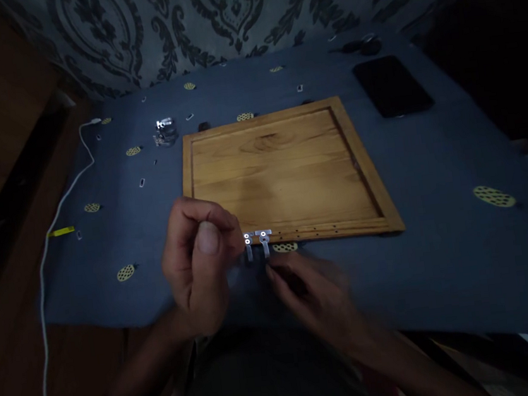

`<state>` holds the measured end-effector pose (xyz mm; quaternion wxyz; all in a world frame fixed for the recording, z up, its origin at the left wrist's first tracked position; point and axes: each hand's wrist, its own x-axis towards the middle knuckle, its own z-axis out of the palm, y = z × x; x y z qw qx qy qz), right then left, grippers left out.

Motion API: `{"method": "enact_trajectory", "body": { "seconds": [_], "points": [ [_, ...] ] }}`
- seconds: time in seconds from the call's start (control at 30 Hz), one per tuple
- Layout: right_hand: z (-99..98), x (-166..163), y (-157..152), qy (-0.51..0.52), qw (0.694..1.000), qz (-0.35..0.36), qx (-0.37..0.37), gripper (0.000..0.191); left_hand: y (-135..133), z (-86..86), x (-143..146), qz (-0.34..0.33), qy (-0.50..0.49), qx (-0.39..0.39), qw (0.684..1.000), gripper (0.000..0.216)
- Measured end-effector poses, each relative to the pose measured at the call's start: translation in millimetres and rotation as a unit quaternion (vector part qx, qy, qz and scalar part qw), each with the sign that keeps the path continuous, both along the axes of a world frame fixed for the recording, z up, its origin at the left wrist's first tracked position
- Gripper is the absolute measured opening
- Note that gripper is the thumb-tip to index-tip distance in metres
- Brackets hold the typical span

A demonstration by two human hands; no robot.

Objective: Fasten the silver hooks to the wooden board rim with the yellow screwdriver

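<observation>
At the framed wooden panel [280, 171], left hand [200, 269] curled; right hand [316, 297], blurred, beside a T-shaped metal bracket [263, 235]; I can't tell if either grips anything.

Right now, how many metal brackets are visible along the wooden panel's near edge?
2: one metal bracket beside the left hand, another bracket nearer the right hand; the left may hide more.

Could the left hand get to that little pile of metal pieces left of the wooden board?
Probably yes: only patterned cloth seems to lie between the left hand and the metal pieces, with the wooden board just right of that path.
</observation>
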<state>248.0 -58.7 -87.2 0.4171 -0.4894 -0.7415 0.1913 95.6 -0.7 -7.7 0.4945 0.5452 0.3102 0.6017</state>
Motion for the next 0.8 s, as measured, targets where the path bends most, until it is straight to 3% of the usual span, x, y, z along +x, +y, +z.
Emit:
{"method": "enact_trajectory", "body": {
  "seconds": [0.27,0.43,0.67,0.8],
  "points": [
    [-4.3,4,-4,0.007,1.000,0.003,-0.003,0.015,-4,7.4,0,-0.006,-0.036,0.044,0.998,0.023],
    [-3.6,3,-3,0.015,1.000,0.001,0.020,0.016,-17,10.2,-2,-0.014,0.000,0.078,0.997,0.021],
    [-2.9,12,-6,0.028,0.999,0.007,0.017,0.010,-26,14.9,8,0.028,-0.001,0.070,0.997,0.014],
    [11.4,21,-12,0.013,0.999,0.042,0.017,0.030,-37,15.2,27,-0.016,-0.004,0.043,0.999,0.021]
  ]
}}
